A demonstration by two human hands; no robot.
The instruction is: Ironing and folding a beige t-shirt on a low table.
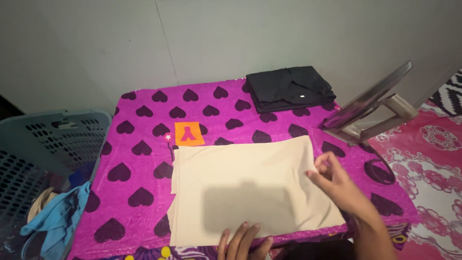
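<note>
On the heart-patterned pink cover (144,144), the left hand (243,240) lies flat, pinning the cream cloth's (240,188) near edge, while the right hand (337,180) pinches its right edge, keeping it taut.

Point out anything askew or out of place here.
A light blue garment hangs over the rim of the grey laundry basket instead of lying inside. The cream cloth lies slightly skewed on the pink heart-print cover.
</note>
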